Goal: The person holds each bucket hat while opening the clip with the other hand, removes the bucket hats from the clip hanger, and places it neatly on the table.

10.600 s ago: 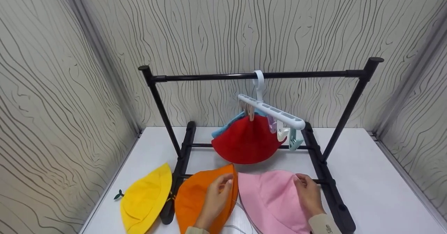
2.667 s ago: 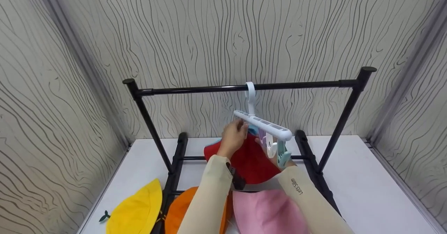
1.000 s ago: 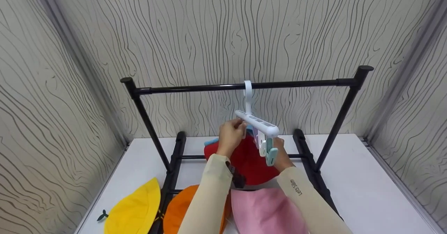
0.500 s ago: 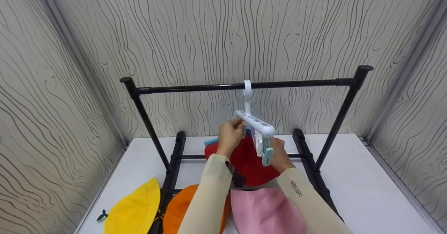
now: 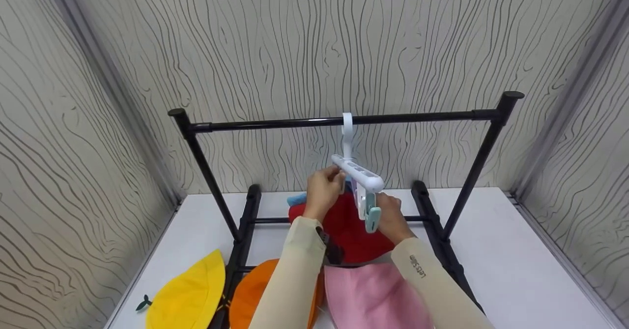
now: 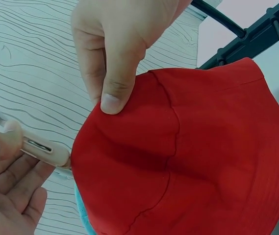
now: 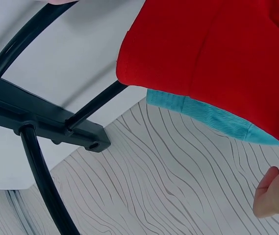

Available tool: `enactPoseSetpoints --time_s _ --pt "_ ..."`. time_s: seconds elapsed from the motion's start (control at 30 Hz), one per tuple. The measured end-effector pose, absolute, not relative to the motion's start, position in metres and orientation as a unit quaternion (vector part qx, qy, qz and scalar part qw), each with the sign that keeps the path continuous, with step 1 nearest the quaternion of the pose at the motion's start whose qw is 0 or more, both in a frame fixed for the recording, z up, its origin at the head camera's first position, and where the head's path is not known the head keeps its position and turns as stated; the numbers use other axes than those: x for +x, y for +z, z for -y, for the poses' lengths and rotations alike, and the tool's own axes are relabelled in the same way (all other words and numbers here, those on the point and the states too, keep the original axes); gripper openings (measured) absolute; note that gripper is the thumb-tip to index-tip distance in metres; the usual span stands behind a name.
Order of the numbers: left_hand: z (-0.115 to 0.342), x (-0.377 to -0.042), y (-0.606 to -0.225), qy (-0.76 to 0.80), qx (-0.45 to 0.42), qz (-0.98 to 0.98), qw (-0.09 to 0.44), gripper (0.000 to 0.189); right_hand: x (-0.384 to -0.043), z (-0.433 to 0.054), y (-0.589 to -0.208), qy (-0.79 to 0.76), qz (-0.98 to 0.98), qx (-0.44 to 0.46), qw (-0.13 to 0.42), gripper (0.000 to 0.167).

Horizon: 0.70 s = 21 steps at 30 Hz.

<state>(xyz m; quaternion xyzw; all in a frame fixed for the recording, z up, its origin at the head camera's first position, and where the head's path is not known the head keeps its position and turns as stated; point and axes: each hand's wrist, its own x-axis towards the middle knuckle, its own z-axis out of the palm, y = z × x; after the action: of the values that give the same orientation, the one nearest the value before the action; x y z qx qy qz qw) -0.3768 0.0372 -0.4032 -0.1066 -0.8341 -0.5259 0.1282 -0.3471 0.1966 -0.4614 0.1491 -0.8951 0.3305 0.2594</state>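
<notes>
A red bucket hat [image 5: 351, 231] hangs from a white clip hanger [image 5: 361, 176], with a blue hat [image 5: 296, 200] behind it. My left hand [image 5: 322, 191] is at the hanger's far end. In the left wrist view, that left hand [image 6: 12, 181] pinches a beige clothespin [image 6: 46, 149], whose tip is right at the crown of the red hat [image 6: 193, 147]. There too, my right hand [image 6: 122, 39] pinches the crown between thumb and fingers. In the head view the clips partly hide my right hand [image 5: 392, 218]. Blue fabric [image 7: 203, 115] shows below the red hat in the right wrist view.
The hanger hooks over the bar of a black rack [image 5: 265, 124]. Mint [image 5: 372, 216] and white clips [image 5: 360, 206] dangle from its near end. Yellow [image 5: 186, 294], orange [image 5: 250, 294] and pink hats [image 5: 373, 294] lie in front on the white table [image 5: 530, 270].
Both hands have gone from the orange and pink hats up to the hanging red hat. The hanger has turned, its near end swinging left. Over the last second my left hand has hardly moved.
</notes>
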Motion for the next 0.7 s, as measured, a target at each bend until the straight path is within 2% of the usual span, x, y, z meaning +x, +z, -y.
enactPoseSetpoints --time_s 0.2,0.4,0.63,0.7 --pt "-0.0376 -0.3747 -0.4018 -0.532 -0.09 0.836 0.1 0.029 -0.3491 -0.1965 -0.4603 0.334 0.908 0.118 0.222 0.017" --pt "-0.0378 -0.3716 -0.3993 -0.538 -0.08 0.835 0.083 0.033 -0.3484 -0.1952 -0.4585 0.351 0.911 0.09 0.198 0.004" --pt "-0.036 -0.3739 -0.4035 -0.53 -0.098 0.837 0.097 0.031 -0.3473 -0.1979 -0.4595 0.333 0.91 0.114 0.222 0.016" --pt "-0.0355 -0.3749 -0.4041 -0.53 -0.103 0.836 0.1 0.03 -0.346 -0.1987 -0.4601 0.338 0.906 0.117 0.228 0.012"
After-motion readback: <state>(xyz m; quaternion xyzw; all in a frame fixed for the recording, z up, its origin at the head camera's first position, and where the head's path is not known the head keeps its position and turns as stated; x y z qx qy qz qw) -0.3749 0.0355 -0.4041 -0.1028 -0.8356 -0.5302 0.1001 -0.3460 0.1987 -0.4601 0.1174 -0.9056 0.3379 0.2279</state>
